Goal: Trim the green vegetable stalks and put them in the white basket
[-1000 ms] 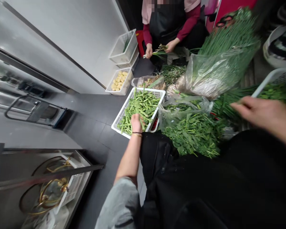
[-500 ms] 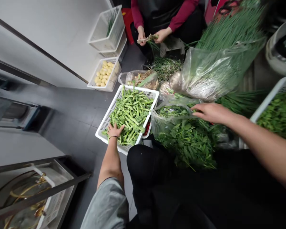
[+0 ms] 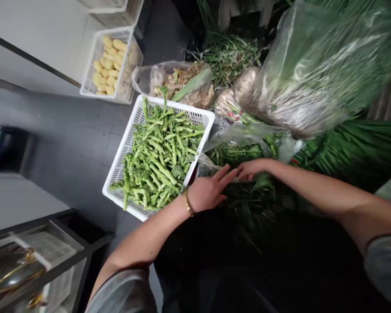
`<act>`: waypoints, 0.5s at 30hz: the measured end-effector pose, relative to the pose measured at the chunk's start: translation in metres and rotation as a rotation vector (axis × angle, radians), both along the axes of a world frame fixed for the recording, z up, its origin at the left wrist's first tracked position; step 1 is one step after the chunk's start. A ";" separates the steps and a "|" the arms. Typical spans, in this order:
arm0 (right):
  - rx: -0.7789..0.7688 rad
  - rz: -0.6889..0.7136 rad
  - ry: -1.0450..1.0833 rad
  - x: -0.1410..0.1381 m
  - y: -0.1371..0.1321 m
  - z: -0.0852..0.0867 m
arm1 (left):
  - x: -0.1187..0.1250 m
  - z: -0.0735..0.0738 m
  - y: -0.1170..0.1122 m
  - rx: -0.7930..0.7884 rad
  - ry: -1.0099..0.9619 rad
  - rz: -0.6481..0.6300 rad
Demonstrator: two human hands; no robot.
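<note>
Finding one: the left hand (image 3: 208,191) is off the white basket (image 3: 210,123), where half a second ago it lay with fingers spread over the cut green stalks (image 3: 163,161). It now reaches across to the clear plastic bag (image 3: 236,134), index and middle fingers stretched out and slightly parted, nothing seen in its grasp; the palm is hidden. The forearm crosses above the basket's near right corner and covers it.

Finding two: the right hand (image 3: 251,168) has come inward along the bag and meets the left at the bag's near edge. Its fingers are bent down and narrow; blur prevents telling whether they pinch plastic, a stem or nothing.

Consequence for the work in hand: both hands are at the bag, and neither handles the stalks in the basket. The stalks fill most of the basket, a few overhanging its far and near left edges.

Surroundings: the basket sits on the floor (image 3: 74,134), the bag just beside its right edge, with greens (image 3: 237,151) inside. Dark leaves (image 3: 257,200) lie below the hands, poorly lit. Beyond the basket's far left corner stands a crate (image 3: 127,71) of pale yellow potatoes (image 3: 108,69)
</note>
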State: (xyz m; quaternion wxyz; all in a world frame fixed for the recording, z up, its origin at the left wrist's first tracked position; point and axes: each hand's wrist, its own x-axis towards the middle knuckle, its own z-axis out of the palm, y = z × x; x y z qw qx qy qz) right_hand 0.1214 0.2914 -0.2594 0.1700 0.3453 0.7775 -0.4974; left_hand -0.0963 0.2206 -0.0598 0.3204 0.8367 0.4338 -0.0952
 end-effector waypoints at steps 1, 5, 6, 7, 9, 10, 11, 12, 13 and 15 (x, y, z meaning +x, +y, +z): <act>-0.002 -0.023 -0.022 0.004 0.020 -0.007 | 0.011 -0.016 0.008 -0.010 0.101 -0.058; 0.119 -0.143 -0.184 0.005 0.077 -0.046 | 0.028 -0.063 0.024 -0.020 0.322 -0.202; 0.152 -0.152 -0.222 0.002 0.078 -0.056 | 0.027 -0.066 0.023 -0.038 0.317 -0.242; 0.182 -0.156 -0.252 -0.004 0.074 -0.065 | 0.027 -0.066 0.021 -0.062 0.301 -0.282; 0.233 -0.165 -0.308 -0.016 0.056 -0.079 | 0.027 -0.061 0.017 -0.105 0.278 -0.325; 0.257 -0.169 -0.340 -0.022 0.045 -0.084 | 0.028 -0.059 0.016 -0.116 0.272 -0.326; 0.279 -0.172 -0.375 -0.027 0.035 -0.087 | 0.029 -0.057 0.016 -0.123 0.266 -0.321; 0.297 -0.170 -0.409 -0.030 0.027 -0.089 | 0.031 -0.057 0.016 -0.127 0.260 -0.315; 0.309 -0.163 -0.436 -0.032 0.023 -0.091 | 0.032 -0.057 0.017 -0.128 0.256 -0.306; 0.314 -0.128 -0.466 -0.029 0.023 -0.092 | 0.032 -0.060 0.018 -0.127 0.243 -0.292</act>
